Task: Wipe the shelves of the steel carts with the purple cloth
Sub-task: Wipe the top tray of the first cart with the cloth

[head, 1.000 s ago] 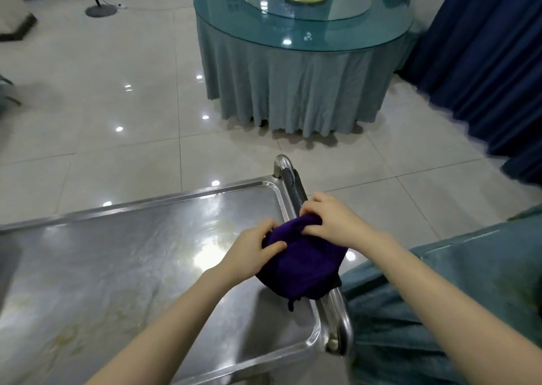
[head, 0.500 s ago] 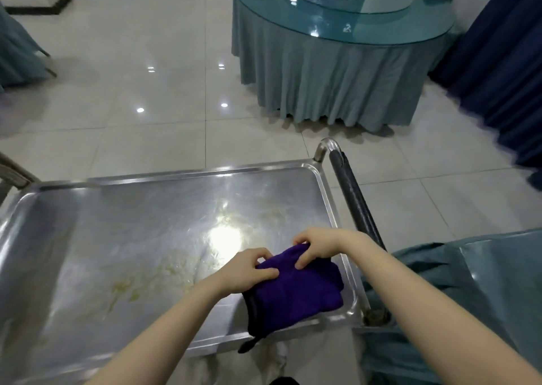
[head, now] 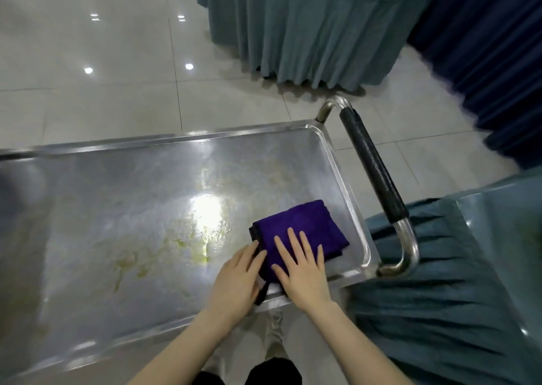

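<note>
The folded purple cloth (head: 305, 226) lies flat on the steel cart's top shelf (head: 117, 214), near its front right corner. My right hand (head: 302, 267) presses flat on the cloth with straight, spread fingers. My left hand (head: 237, 279) rests beside it on the cloth's left edge, fingers straight, touching the dark hem. Yellowish smears mark the shelf left of the cloth, around a bright light reflection.
The cart's handle (head: 375, 167) with a black grip curves along the right side. A teal-draped table (head: 469, 282) stands close on the right. A round table with a teal skirt (head: 308, 32) is ahead, dark blue curtains (head: 492, 47) at the far right.
Both hands held the bunched cloth by curled fingers near the cart's right rim; now the cloth lies folded flat on the shelf and both hands lie flat on it. The view has tilted down.
</note>
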Motion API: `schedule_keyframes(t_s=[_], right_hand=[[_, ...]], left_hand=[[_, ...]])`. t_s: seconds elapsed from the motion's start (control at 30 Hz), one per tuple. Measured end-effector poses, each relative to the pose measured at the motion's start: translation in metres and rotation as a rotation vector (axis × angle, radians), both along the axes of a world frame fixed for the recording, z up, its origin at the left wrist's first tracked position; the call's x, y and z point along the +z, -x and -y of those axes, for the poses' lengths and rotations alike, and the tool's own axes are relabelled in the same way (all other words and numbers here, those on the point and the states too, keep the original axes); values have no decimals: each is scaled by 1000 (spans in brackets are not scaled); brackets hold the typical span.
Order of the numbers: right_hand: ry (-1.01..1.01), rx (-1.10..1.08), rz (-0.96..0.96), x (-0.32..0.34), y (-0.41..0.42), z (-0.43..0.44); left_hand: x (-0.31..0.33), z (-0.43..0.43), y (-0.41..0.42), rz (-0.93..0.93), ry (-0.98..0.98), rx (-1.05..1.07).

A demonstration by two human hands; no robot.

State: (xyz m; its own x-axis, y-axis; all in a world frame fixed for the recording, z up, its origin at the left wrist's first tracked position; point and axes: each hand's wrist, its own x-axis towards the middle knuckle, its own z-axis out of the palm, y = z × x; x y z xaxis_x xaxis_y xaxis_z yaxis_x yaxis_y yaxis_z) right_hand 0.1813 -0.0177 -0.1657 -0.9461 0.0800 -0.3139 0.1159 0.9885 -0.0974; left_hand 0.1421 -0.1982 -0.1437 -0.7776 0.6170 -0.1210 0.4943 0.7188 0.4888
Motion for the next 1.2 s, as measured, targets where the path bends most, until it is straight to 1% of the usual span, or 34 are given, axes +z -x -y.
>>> schedule_keyframes(t_s=[0.1, 0.2, 0.3, 0.43, 0.5, 0.67, 0.73, 0.8, 0.9, 0.97, 1.03, 1.1, 1.2], right_hand=[[-20, 26, -40, -1, -18, -6], [-10, 78, -14, 3, -39, -25], [-19, 173, -5, 12, -35, -43], [-67, 336, 42, 20, 17, -61], [-62, 372, 54, 15, 51, -67], [-23, 234, -4, 1, 153, -72], [-30, 213, -19, -2, 166, -71], [-27, 235, -22, -3, 147, -72], [5, 266, -3, -5, 80, -83], [8, 262, -12, -7, 30, -91], [4, 257, -22, -9, -2, -97], [0, 259, -23, -9, 0, -102], [-1, 206, -28, -9, 48, -99]], left_hand=[[-1, 1, -2, 17, 25, -23], [7, 0, 0, 20, 24, -17], [13, -2, 2, -28, 127, -61], [10, -5, 5, -32, 212, -74], [10, -6, 7, -25, 234, -69], [7, -11, 13, -42, 256, -40], [12, -16, 19, -45, 249, 27], [17, -24, 27, -26, 221, 125], [21, -39, 37, -60, 145, 229], [20, -49, 41, -70, 108, 242], [17, -57, 42, -63, 99, 223], [13, -63, 40, -42, 117, 203], [6, -64, 39, -32, 181, 206]])
